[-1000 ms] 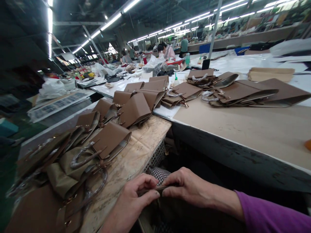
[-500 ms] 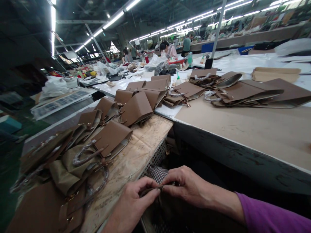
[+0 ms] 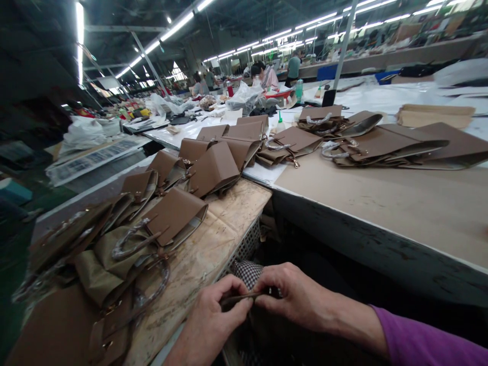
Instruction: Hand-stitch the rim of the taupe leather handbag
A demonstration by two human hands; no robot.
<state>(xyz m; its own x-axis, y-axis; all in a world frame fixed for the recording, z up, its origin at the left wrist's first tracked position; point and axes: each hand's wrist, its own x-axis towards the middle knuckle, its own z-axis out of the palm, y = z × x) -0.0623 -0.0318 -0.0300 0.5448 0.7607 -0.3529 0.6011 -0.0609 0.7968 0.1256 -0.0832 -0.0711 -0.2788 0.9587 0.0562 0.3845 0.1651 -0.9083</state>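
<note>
My left hand (image 3: pixel 215 315) and my right hand (image 3: pixel 292 292) meet low in the view, in front of my lap. Both pinch the edge of a dark brown piece of material (image 3: pixel 244 296) between thumb and fingers. The rest of that piece falls away into shadow, so its full shape is hidden. Left of my hands, on the worn bench (image 3: pixel 213 229), lie several brown handbags (image 3: pixel 177 211) with plastic-wrapped handles (image 3: pixel 131 241) and gold-coloured fittings. An olive cloth lining (image 3: pixel 104 264) bulges out among them.
A long table (image 3: pixel 366 198) on the right carries more brown bags (image 3: pixel 392 145) and a stack of tan pieces (image 3: pixel 434 116). A small bottle with a green tip (image 3: pixel 280 123) stands behind. A perforated basket (image 3: pixel 247 244) sits below the bench edge. Other people (image 3: pixel 293 66) are farther back.
My hands stay in nearly the same place, still pinching the dark brown material, whose edge now looks straighter between them. The surroundings shift slightly with my head.
</note>
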